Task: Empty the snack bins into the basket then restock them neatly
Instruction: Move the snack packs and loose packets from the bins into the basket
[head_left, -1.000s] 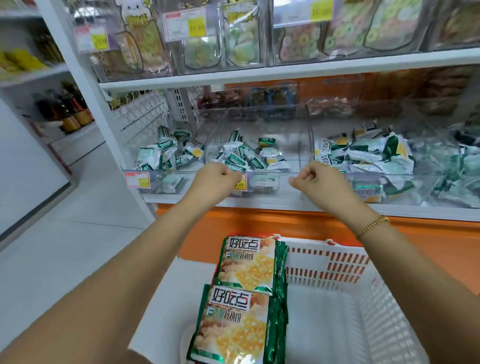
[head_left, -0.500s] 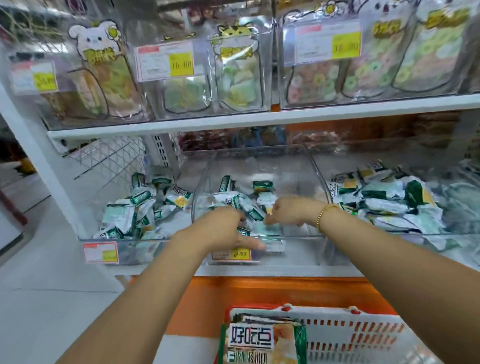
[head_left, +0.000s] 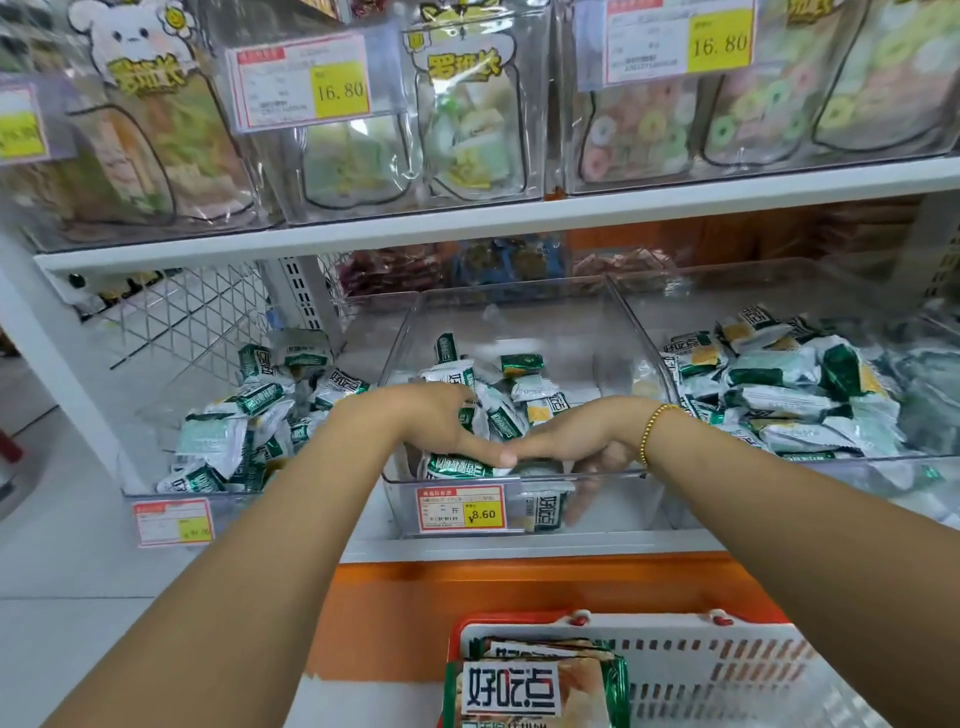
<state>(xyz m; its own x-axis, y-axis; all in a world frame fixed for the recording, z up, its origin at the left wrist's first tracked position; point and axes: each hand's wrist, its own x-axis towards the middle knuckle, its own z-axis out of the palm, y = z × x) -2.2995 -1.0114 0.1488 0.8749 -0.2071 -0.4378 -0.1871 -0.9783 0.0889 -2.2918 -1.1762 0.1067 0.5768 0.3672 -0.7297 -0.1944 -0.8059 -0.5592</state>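
**Step in hand: emptying the middle bin.** We find both hands inside the middle bin (head_left: 613, 506), reaching in over its front wall.

- The left hand (head_left: 431, 421) lies knuckles-up on the heap of snack packets (head_left: 519, 395). Its thumb stretches right and meets the other thumb. Its fingers are hidden among the wrappers, so we cannot tell whether they grip anything.
- The right hand (head_left: 576, 441), with a gold bracelet (head_left: 652, 431) at the wrist, sends its fingers (head_left: 584, 499) down behind the clear wall. They show fairly straight against a packet standing on the bin floor. We read this hand as open and scooping, not pinching.

**Next move.** We judge that the hands must close round one bundle and lift it clear of the front rim. They then carry it down and toward the person to the basket (head_left: 727, 675). The wrappers look slick, so loose packets may slip out between the palms.

**Surroundings, left to right.**

- The left bin (head_left: 156, 491) holds its own heap, with a wire mesh panel (head_left: 197, 322) behind it. We judge it not yet emptied.
- A price tag (head_left: 460, 510) marked 8.60 covers part of the middle bin's front wall.
- The upper shelf (head_left: 519, 213) runs close above the bins and limits how high a bundle can be raised.
- The right bin (head_left: 649, 358) is the fullest of the three.
- Large packs (head_left: 530, 691) already lie at the basket's left end, so we would drop into the bare part to their right
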